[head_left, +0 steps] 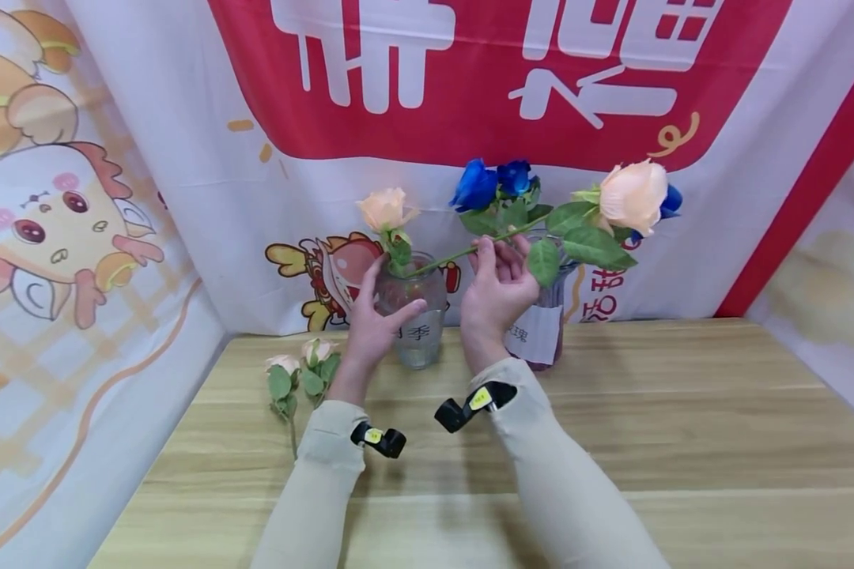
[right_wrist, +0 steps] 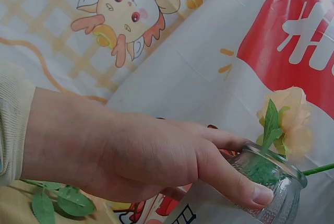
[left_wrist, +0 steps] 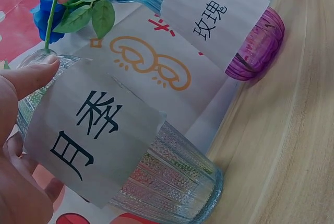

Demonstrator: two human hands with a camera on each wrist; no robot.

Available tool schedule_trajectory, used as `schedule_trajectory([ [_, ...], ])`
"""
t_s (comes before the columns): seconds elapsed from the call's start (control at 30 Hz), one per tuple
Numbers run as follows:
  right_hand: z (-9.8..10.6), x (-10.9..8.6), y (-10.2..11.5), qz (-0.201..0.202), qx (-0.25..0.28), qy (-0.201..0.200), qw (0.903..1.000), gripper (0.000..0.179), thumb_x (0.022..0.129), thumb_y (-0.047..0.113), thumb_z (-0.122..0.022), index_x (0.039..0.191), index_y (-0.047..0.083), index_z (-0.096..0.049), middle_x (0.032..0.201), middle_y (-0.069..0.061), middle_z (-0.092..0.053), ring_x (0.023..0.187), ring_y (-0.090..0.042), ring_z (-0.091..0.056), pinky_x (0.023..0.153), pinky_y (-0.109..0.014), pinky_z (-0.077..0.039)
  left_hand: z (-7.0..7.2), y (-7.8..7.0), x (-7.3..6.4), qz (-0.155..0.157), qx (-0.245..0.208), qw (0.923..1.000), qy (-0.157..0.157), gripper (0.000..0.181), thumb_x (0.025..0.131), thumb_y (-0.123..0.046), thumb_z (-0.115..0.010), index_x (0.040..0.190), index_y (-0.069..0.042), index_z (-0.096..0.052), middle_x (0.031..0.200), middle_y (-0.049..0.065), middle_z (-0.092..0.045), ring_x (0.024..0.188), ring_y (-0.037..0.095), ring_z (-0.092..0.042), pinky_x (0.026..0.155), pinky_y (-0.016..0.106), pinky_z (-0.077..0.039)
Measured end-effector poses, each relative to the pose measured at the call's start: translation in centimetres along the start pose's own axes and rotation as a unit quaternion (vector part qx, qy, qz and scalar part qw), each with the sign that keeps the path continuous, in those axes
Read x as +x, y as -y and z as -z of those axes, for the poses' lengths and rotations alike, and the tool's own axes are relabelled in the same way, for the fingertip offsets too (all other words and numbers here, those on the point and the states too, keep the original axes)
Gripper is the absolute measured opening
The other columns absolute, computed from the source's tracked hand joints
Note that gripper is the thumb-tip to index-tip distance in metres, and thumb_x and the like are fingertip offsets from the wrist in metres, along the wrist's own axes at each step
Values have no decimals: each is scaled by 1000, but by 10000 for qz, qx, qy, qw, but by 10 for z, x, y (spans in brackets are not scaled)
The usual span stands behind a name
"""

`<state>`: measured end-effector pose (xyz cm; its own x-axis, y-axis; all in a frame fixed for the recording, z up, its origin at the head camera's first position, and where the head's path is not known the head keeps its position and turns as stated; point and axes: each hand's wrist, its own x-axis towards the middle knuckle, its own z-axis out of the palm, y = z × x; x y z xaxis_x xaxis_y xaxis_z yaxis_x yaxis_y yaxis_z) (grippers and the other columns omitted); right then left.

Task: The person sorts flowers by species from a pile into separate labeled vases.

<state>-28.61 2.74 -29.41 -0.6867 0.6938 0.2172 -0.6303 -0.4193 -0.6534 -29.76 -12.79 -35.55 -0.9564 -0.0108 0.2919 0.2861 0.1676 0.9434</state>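
My left hand [head_left: 370,336] grips a clear glass vase [head_left: 421,356], its thumb and fingers around the upper part. A paper label [left_wrist: 94,132] with black characters covers the vase's side. One peach rose [head_left: 386,210] stands in this vase. Between thumb and fingers, my right hand [head_left: 496,296] pinches the green stem of another peach rose [head_left: 633,196]. That rose lies slanted, its bloom to the right and its stem's lower end at the vase mouth. How deep the end sits is unclear. In the right wrist view, the left hand [right_wrist: 151,153] hides part of the vase.
Behind the right hand stands a second labelled vase [left_wrist: 261,41], blue above and purple below, with blue roses [head_left: 475,186]. Two pale pink roses [head_left: 282,365] lie on the wooden table [head_left: 612,442] at the left. A printed cloth [head_left: 185,158] hangs close behind the vases.
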Motion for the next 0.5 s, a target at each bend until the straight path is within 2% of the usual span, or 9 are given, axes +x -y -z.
schedule_trajectory([
  [0.2, 2, 5, 4, 141, 38, -9, 9999, 36, 96, 4, -77, 130, 5, -65, 107, -10, -72, 112, -45, -73, 92, -36, -66, -2, 1, 0, 61, 2, 10000, -20, 94, 89, -31, -88, 164, -42, -33, 172, -4, -34, 161, 21, -29, 133, 55, -26],
  [0.43, -3, 8, 11, 453, -91, 30, 9989, 35, 96, 1, -76, 129, 8, -67, 104, -7, -72, 106, -36, -75, 92, -36, -66, -3, 0, 1, 15, -57, 10000, -37, 95, 88, -30, -89, 164, -42, -33, 172, -3, -34, 162, 21, -28, 133, 54, -26],
  [0.5, -5, 7, 10, 406, -108, 53, 9991, 35, 95, 0, -76, 128, 7, -69, 101, -5, -71, 103, -32, -75, 92, -35, -66, -2, 1, 1, 48, -42, 10000, -51, 95, 88, -31, -89, 164, -42, -33, 172, -3, -34, 162, 21, -27, 133, 54, -25],
])
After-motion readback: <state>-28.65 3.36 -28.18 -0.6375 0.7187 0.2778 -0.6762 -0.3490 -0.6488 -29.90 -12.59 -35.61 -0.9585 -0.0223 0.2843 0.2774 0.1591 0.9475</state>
